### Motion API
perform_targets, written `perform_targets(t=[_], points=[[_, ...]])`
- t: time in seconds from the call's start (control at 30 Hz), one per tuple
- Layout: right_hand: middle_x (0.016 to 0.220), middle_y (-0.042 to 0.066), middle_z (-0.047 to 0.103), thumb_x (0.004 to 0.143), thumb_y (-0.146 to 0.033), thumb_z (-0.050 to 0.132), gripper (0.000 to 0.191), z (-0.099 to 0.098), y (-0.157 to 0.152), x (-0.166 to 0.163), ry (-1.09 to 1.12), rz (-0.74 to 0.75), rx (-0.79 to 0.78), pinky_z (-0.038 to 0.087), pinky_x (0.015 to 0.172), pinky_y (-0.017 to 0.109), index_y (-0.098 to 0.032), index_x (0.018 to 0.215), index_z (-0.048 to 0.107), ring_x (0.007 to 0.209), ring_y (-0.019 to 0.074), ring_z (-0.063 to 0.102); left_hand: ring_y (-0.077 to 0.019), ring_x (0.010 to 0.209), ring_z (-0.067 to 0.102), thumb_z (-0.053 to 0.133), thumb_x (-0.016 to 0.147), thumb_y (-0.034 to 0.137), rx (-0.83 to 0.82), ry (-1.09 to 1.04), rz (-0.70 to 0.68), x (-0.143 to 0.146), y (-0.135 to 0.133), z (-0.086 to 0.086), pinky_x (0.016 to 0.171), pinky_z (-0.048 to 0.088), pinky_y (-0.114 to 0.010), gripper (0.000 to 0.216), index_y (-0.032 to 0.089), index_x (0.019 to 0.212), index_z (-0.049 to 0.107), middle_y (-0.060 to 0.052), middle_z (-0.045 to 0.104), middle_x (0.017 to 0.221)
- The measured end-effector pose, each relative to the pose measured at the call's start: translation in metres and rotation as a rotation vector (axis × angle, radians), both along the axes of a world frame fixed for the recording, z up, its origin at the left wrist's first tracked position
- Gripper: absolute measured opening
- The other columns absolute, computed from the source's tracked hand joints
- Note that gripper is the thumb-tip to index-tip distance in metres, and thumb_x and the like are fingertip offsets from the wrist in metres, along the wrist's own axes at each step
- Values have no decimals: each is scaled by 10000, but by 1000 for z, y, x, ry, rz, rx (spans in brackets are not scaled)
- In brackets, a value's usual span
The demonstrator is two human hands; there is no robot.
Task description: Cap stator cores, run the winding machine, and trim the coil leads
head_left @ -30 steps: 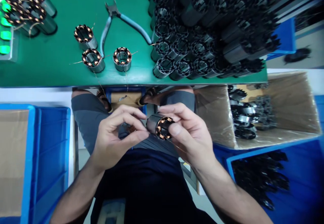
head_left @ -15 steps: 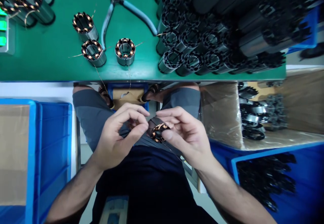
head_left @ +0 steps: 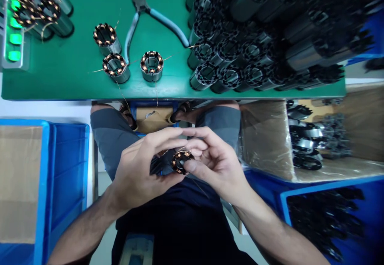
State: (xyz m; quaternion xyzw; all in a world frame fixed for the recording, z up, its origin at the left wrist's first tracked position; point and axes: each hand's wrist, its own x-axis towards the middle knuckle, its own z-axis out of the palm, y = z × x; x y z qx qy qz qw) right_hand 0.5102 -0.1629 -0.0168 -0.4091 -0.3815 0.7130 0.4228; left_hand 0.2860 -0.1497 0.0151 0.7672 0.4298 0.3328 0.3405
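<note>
Over my lap, both hands close around one wound stator (head_left: 181,161), a dark cylinder with copper coils at its end. My left hand (head_left: 141,173) wraps it from the left, thumb under and fingers over. From the right, my right hand (head_left: 214,163) pinches it, thumb on the coil rim. A thin copper wire trails down from it. Three more wound stators (head_left: 151,65) stand on the green bench (head_left: 60,73) near its front edge.
Blue-handled cutters (head_left: 141,13) lie on the bench. A big stack of black unwound cores (head_left: 255,37) fills its right side. Several finished stators (head_left: 42,7) sit far left by a green-lit box (head_left: 13,41). Blue bins (head_left: 63,177) stand left; a cardboard box (head_left: 315,137) and a blue bin of black parts (head_left: 324,217) stand right.
My hands have drawn closer together and the left now wraps the stator. The stator has turned so its coil end faces up more.
</note>
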Motion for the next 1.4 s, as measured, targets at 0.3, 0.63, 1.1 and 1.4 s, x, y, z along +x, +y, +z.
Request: perform_targets(t=[0.3,0.63,1.1,1.4], points=[[1083,15,815,980,-286,1049,350,2,2,11,-241,-97,286,701,899,298,-339,1309,942,1002,175,813,-246,1145,952,1034,995,354,3,-15,52,4,-6,-8,1115,761,-303,807,328,1712,663,-54,929,1397],[997,48,829,1116,-519,905,170,-4,-5,12,-335,-540,351,686,1031,468,-364,1066,953,1022,265,787,-161,824,867,1081,911,343,196,-31,275,17,-4,4,809,733,-272,337,316,1169,866,34,946,1063],[976,10,851,1072,-198,907,92,4,-4,5,-398,-330,573,684,951,403,-281,1057,870,927,212,800,-238,1089,751,849,1099,348,184,56,206,21,-5,-4,943,667,-366,277,237,1295,688,-67,772,1180],[1119,-2,926,1035,-398,1021,150,-6,-22,-35,51,-330,44,723,985,305,-415,1180,989,1024,161,851,-246,1023,705,723,1183,416,487,256,231,21,-6,-24,866,596,-363,236,220,1293,653,-110,751,1185]])
